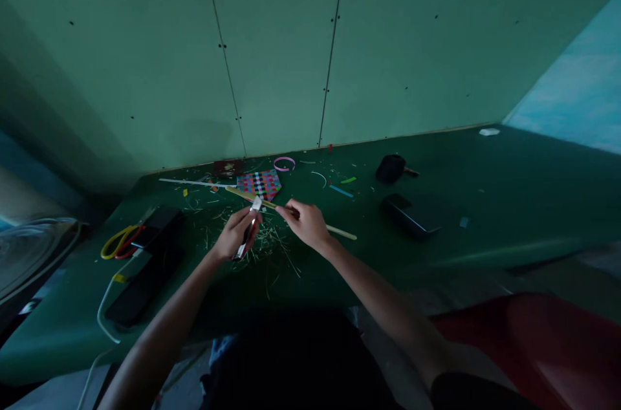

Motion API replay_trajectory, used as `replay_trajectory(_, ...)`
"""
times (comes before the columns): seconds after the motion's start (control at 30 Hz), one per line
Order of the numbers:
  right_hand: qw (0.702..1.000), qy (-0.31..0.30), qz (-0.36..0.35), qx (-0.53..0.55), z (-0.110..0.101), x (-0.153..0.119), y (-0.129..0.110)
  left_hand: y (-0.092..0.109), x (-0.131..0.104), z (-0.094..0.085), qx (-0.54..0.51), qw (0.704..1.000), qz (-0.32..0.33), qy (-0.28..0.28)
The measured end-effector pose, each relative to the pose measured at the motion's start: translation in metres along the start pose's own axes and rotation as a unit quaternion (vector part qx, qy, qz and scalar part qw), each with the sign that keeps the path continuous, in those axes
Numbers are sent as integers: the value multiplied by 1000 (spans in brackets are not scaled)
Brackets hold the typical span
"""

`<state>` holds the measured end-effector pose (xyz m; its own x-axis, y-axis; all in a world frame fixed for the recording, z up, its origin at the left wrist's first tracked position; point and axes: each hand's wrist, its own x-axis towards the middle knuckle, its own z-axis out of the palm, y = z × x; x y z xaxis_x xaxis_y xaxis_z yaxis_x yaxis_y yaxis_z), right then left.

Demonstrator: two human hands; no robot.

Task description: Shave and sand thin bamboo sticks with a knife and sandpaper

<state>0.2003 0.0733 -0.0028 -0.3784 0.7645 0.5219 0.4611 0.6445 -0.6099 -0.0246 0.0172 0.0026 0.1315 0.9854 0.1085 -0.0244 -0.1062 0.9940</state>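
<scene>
My left hand is closed around a small tool with a pale, shiny head, which looks like a cutter; its exact kind is unclear. The head touches a long, thin, pale wooden strip. My right hand grips that strip near its middle, and its far end slants up to the left. Under both hands lie many thin shavings. A colourful woven piece with a checked pattern lies just behind the strip.
On the green table are a pink ring, a blue strip, a green scrap, a black object and a dark box. Dark devices with yellow and red cables lie left. A green wall stands behind.
</scene>
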Motion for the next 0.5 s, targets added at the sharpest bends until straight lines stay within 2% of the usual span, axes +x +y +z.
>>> replay_trajectory(0.13,999,-34,-16,8,0,-1,-4,-8,-4,16,46,997,-23,-53)
replay_trajectory(0.27,998,-52,-20,12,0,-2,-8,-11,-4,22,46,997,-19,-60)
replay_trajectory(0.5,999,8,-12,-41,2,-3,-5,-5,-4,18,32,999,-17,-34)
